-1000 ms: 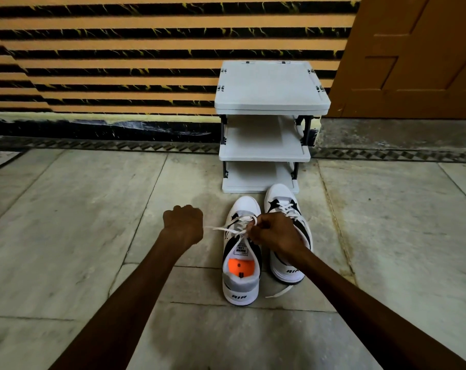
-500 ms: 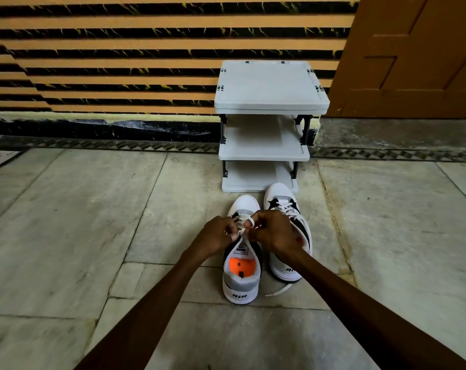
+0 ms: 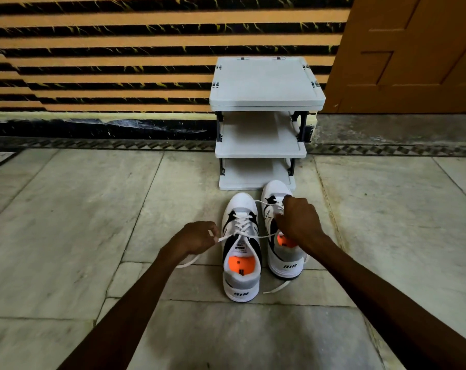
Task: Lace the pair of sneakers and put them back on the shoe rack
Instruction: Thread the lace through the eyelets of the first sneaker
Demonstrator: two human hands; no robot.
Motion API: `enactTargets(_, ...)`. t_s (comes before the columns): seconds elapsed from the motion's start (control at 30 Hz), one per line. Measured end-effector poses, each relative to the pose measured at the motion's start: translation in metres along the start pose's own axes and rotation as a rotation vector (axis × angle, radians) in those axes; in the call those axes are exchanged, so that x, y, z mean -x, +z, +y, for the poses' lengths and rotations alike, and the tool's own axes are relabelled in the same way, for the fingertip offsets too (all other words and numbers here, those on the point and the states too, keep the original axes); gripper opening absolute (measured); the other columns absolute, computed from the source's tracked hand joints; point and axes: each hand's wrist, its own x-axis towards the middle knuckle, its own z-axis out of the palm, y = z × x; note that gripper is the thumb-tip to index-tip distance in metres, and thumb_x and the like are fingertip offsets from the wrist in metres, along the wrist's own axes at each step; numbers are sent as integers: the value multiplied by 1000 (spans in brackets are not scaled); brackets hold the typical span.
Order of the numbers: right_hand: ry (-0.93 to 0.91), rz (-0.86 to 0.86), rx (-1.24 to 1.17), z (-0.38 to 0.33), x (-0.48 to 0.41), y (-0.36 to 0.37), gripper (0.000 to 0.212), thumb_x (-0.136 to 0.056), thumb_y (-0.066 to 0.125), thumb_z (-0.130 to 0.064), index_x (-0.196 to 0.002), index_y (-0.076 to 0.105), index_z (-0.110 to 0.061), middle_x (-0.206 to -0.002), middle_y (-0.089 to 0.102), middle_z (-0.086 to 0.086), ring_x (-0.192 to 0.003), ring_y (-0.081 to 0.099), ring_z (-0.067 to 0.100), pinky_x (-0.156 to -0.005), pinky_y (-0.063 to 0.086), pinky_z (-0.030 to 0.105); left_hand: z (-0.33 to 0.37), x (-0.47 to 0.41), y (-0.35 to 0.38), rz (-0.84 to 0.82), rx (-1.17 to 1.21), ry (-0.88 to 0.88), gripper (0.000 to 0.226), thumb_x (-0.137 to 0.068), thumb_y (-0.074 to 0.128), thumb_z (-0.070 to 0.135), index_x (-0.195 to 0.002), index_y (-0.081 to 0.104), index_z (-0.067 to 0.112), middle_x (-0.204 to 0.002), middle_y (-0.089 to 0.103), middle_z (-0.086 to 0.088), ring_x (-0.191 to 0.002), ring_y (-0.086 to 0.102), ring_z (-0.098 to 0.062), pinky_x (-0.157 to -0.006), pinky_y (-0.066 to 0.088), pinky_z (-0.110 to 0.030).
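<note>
your left hand [image 3: 197, 237] is pinching one end of the white lace [image 3: 244, 231] just left of the left sneaker [image 3: 241, 252], and your right hand [image 3: 297, 222] is gripping the other end, raised over the right sneaker [image 3: 282, 252]. both shoes are sitting side by side on the floor [image 3: 93, 222], toes pointing at the rack [image 3: 261, 124], the right one nearly touching its bottom shelf. a loose lace end [image 3: 277, 287] is trailing by the right heel.
</note>
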Motion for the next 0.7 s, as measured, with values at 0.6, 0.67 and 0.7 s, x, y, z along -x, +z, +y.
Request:
enactTargets(0.6, -253, -274, -187, -31, 21, 19, 7, -71, 79, -19, -74, 77, -12, -80, 76, 12, -77, 70, 23, -68, 55, 32, 21, -5, 33, 161, 298, 52, 12, -85, 65, 17, -79, 56, 18, -73, 56, 11, -68, 51, -3, -57, 36, -9)
enactTargets(0.67, -234, -254, -212, -30, 22, 19, 10, -72, 81, -20, -79, 78, -14, -84, 77, 10, -80, 71, 21, -67, 51, 26, 20, -2, 31, 191, 300, 63, 7, -85, 65, 15, -80, 60, 17, -69, 57, 13, -66, 52, -2, -55, 37, -5)
enactTargets(0.7, -223, -246, -220, -30, 23, 20, 10, -73, 81, -21, -80, 77, -14, -84, 77, 9, -81, 71, 21, -67, 50, 25, 21, -2, 30, 215, 299, 68, 5, -84, 65, 15, -81, 62, 17, -68, 58, 13, -66, 53, -1, -56, 37, -4)
